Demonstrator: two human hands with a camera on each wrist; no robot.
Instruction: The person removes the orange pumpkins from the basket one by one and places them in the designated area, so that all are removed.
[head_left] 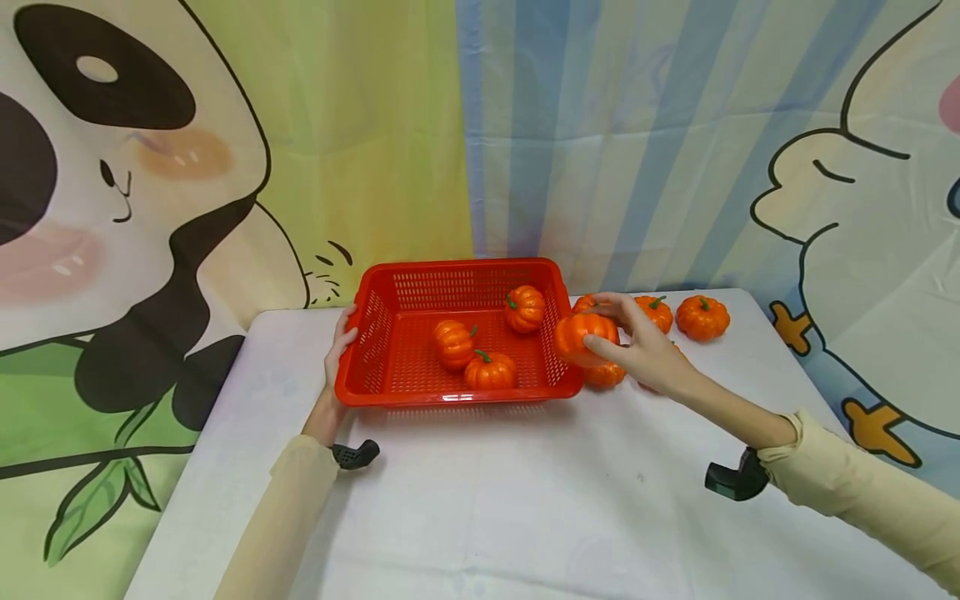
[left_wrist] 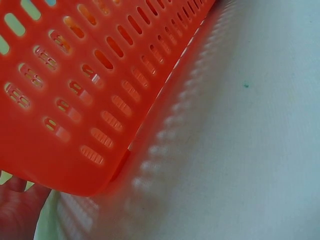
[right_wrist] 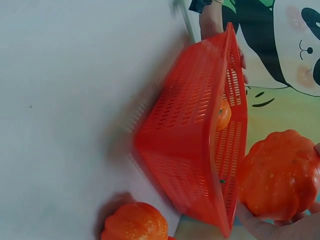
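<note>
A red slotted basket (head_left: 390, 287) sits on the white table and holds three small orange pumpkins (head_left: 489, 370). My left hand (head_left: 339, 346) grips the basket's left rim; its slotted wall (left_wrist: 75, 90) fills the left wrist view. My right hand (head_left: 637, 346) holds an orange pumpkin (head_left: 586, 336) just above the basket's right rim. The right wrist view shows the held pumpkin (right_wrist: 279, 175) beside the basket (right_wrist: 195, 145). Below the hand, another pumpkin (head_left: 604, 375) lies on the table next to the basket.
Two more pumpkins (head_left: 702, 317) sit at the back right of the white table (head_left: 525, 500), and one is partly hidden behind my right hand. A cartoon panda curtain (head_left: 112, 208) hangs behind the table.
</note>
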